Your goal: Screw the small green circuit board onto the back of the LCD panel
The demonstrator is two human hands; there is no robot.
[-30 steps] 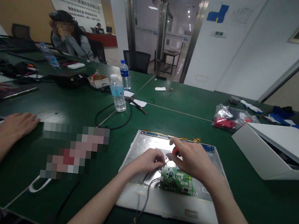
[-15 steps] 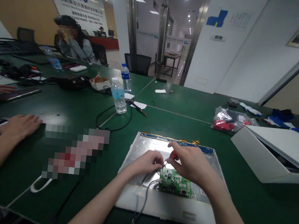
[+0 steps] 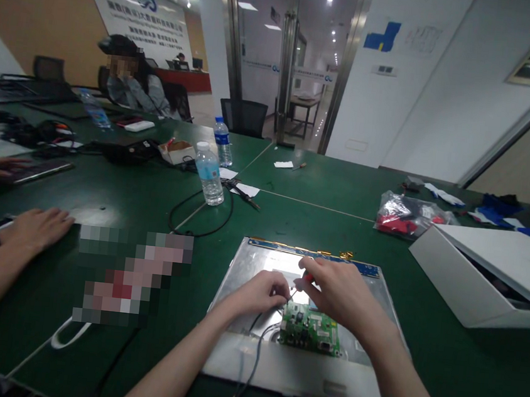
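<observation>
My right hand (image 3: 335, 283) is closed round a screwdriver (image 3: 306, 278) with a red handle, mostly covered by the fingers. Its thin shaft slants down left to the upper left corner of a green circuit board (image 3: 310, 329). By the shaft's tip, my left hand (image 3: 265, 290) has its fingers curled together; what they hold, if anything, is hidden. Under both hands lies a flat silver display panel (image 3: 229, 359) with a blue board strip (image 3: 371, 270) along its far edge. Dark cables (image 3: 255, 361) run from beside the green board over the panel's near edge.
At right stand a white box (image 3: 465, 276) and a plastic bag with red items (image 3: 405, 216). Bottles (image 3: 210, 177) and a looped black cable (image 3: 173, 214) lie ahead left. Another person's hand (image 3: 37, 228) rests at left; a seated person (image 3: 139, 87) is farther back.
My right hand's fingers have shifted slightly round the screwdriver handle, and less red shows. My left hand stays by the tip. The view has tilted a little.
</observation>
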